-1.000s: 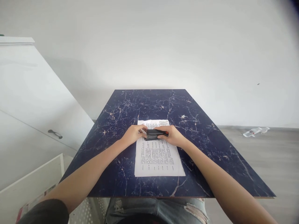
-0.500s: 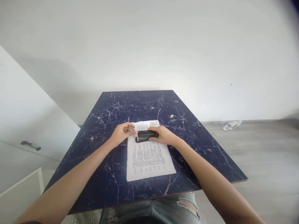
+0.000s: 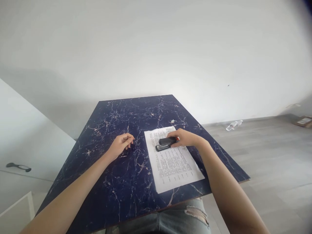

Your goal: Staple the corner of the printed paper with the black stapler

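Marbled table (image 3: 131, 195), stapler (image 3: 166, 141) in right hand (image 3: 185, 137)

No word or number can be read. The white paper (image 3: 168, 182) on the tabletop (image 3: 129, 195) carries lines of dark print (image 3: 173, 164), too small and blurred to make out, with shorter bits of print along its near edge and a grey patch (image 3: 170, 129) by its far right corner. On the floor (image 3: 268, 156), a pale label (image 3: 304, 121) on the brown box (image 3: 296, 122) is equally illegible.
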`<state>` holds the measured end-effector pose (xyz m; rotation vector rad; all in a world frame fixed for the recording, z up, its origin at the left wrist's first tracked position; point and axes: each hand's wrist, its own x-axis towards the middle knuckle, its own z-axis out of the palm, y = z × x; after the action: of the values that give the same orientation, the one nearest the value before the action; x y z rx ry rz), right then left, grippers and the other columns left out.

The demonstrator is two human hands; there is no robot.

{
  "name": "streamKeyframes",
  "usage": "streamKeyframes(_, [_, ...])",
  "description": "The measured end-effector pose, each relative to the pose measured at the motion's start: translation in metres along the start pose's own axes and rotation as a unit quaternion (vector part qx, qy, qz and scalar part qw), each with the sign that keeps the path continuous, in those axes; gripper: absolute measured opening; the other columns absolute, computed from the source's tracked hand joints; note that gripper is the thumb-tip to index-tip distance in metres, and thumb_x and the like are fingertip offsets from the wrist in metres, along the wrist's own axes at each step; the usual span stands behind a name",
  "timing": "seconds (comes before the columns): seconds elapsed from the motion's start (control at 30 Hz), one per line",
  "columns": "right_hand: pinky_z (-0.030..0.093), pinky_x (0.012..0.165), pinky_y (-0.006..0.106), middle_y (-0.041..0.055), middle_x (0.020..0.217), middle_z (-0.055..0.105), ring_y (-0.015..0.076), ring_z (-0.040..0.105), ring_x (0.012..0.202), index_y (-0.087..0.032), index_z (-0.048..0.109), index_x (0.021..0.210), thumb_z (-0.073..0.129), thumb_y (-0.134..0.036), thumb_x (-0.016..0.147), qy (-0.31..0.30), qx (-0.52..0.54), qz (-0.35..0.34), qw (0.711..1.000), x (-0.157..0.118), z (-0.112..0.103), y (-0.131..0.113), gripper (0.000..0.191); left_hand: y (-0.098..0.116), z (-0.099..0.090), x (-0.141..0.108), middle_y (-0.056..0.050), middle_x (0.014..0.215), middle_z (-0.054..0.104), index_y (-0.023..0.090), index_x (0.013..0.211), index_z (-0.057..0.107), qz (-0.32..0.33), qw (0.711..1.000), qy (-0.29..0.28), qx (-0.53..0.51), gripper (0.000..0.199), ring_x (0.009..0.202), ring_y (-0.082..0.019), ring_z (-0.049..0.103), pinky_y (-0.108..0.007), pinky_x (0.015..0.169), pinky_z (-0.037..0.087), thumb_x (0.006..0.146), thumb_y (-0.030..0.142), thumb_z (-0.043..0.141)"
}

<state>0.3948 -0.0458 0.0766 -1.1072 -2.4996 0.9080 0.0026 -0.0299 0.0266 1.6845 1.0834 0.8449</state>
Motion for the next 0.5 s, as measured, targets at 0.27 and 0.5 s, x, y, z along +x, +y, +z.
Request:
streamKeyframes(0.27, [0.056,0.079,0.038,0.0055,0.102,0.078,0.0254,0.070,0.085,-0.028,0.078,0.117,0.080,-0.043,0.076,0.003,0.005,0.107,0.994,-0.063,-0.036,0.032,0.043,0.001,0.000,-0.001,-0.001,0.083,0.066,0.021,0.099,0.069,-0.006,0.999,-0.024,0.023,0.033,0.067,-0.013,0.057,-0.023,0.058,0.044,0.097,0.052,0.062])
streamKeyframes(0.5, [0.051,0.070,0.034,0.0079,0.076,0.071,0.0206,0.063,0.072,-0.021,0.070,0.072,0.063,-0.069,0.084,0.350,0.127,0.186,0.909,-0.071,-0.031,0.093,0.050,0.008,0.000,-0.007,0.005,0.054,0.042,0.017,0.071,0.064,0.032,0.991,-0.063,0.111,0.048,0.051,-0.010,0.034,-0.023,0.055,0.028,0.100,0.054,0.057])
